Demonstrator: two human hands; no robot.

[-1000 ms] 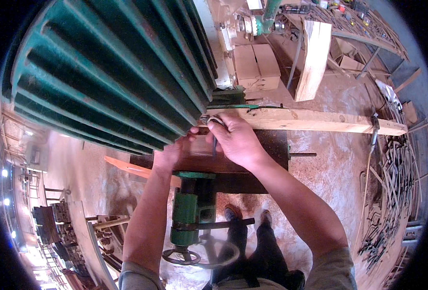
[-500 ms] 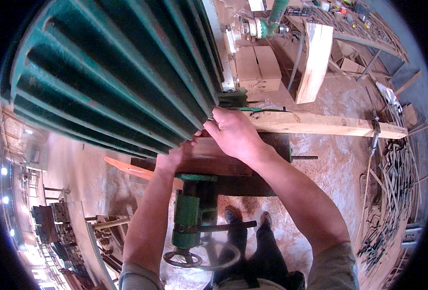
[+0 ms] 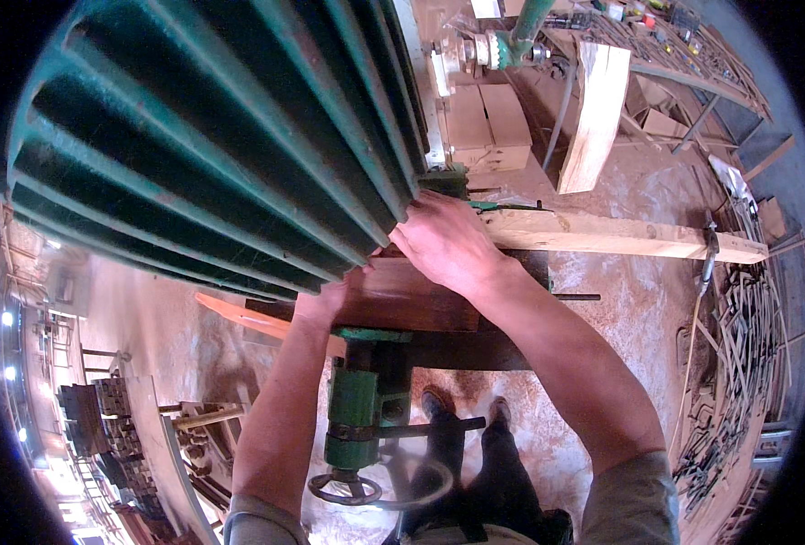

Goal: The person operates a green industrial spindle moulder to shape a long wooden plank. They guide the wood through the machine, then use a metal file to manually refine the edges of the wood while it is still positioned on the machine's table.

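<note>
A big green ribbed metal guard (image 3: 212, 154) fills the upper left and covers much of what lies beneath. At its lower right edge my right hand (image 3: 448, 238) bends over with fingers curled, their tips hidden by the ribs. My left hand (image 3: 328, 298) is close beside it, lower and to the left. Only a little of its bent fingers shows past the guard's rim. What the two hands hold is out of sight. Just below them is a dark reddish-brown flat surface (image 3: 411, 300) of the machine.
A pale wooden beam (image 3: 620, 234) runs right from the machine, with a clamp (image 3: 710, 250) near its end. Below the work surface are a green cylinder (image 3: 352, 418) and handwheel (image 3: 343, 486). A cardboard box (image 3: 488, 132), an upright board (image 3: 595, 118) and scrap wood piles stand around.
My right hand has shifted slightly right, its wrist bending more. The left hand stays nearly in place. The guard looks a little larger, as the view has moved slightly.
</note>
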